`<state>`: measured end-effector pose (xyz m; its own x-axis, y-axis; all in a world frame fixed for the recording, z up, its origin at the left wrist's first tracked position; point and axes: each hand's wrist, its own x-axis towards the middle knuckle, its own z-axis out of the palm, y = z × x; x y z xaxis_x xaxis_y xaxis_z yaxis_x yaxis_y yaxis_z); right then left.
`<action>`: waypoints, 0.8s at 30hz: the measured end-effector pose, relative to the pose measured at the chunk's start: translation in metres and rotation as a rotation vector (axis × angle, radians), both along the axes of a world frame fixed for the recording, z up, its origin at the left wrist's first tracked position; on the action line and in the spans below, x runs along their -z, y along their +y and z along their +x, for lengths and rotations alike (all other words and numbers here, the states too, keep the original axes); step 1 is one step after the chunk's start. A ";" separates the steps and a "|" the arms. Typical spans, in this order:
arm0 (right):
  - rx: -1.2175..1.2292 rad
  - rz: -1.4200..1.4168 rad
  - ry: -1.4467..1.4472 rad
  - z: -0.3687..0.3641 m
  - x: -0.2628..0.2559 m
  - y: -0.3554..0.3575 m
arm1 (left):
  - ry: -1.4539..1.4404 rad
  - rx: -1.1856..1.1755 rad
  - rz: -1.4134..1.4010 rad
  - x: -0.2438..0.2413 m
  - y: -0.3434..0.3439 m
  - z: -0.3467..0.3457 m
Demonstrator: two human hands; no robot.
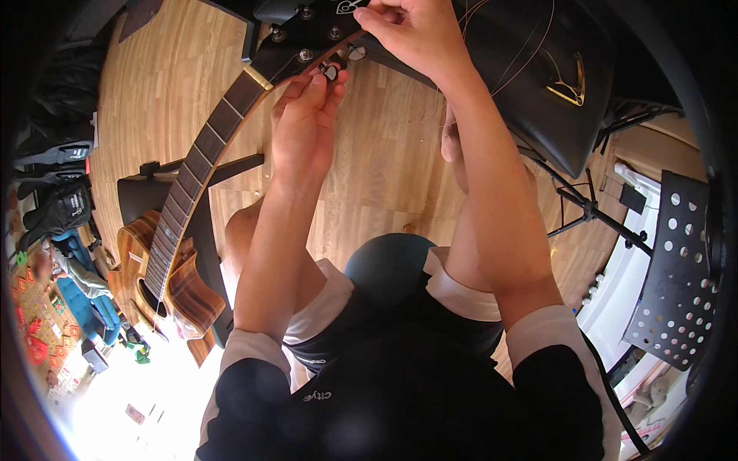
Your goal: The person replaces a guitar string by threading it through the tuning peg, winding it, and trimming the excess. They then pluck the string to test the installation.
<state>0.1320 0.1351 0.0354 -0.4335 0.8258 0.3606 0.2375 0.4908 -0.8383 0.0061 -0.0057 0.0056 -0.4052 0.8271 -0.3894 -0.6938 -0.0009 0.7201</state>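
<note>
An acoustic guitar slants across the left side, its glossy wooden body [199,297] low and its black headstock [297,37] at the top. My left hand [305,109] is below the headstock, thumb and fingers around a metal tuning-peg button [330,72]. Over the headstock's right edge is my right hand [412,37], thumb and fingers drawn together; whether a string is between them cannot be seen. A pale nut [258,78] separates the headstock from the dark fretboard [196,155]. Thin loose strings [533,55] curl to the right of my right hand.
A gold capo [568,95] lies on a black padded seat [530,124] with folding metal legs. At far right stands a perforated black music stand [671,271]. Black bags [63,201] line the left, near a person on a blue sofa [86,302]. Wood flooring [392,144] spreads below.
</note>
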 end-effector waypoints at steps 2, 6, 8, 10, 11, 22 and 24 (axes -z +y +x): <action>-0.003 -0.002 0.012 0.000 0.001 0.000 | -0.072 0.035 0.054 0.000 0.001 -0.002; -0.017 0.002 0.043 0.000 0.002 0.001 | -0.178 0.050 0.058 -0.002 0.004 -0.004; -0.020 -0.011 0.053 0.000 0.002 0.001 | -0.106 0.030 0.005 -0.002 0.004 -0.002; -0.022 -0.023 0.063 -0.001 0.001 0.000 | 0.020 -0.010 -0.084 0.000 0.004 0.001; -0.022 -0.023 0.057 0.000 0.001 0.001 | 0.021 -0.007 -0.085 -0.001 0.004 0.001; 0.002 0.001 0.062 0.002 0.002 0.001 | -0.309 0.176 0.194 -0.001 0.008 -0.007; -0.002 -0.019 0.052 0.002 0.000 0.001 | -0.220 0.122 0.152 0.004 0.008 -0.006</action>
<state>0.1342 0.1363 0.0350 -0.4160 0.8318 0.3674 0.1924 0.4754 -0.8584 -0.0003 0.0025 0.0019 -0.2188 0.9201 -0.3250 -0.8346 -0.0039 0.5508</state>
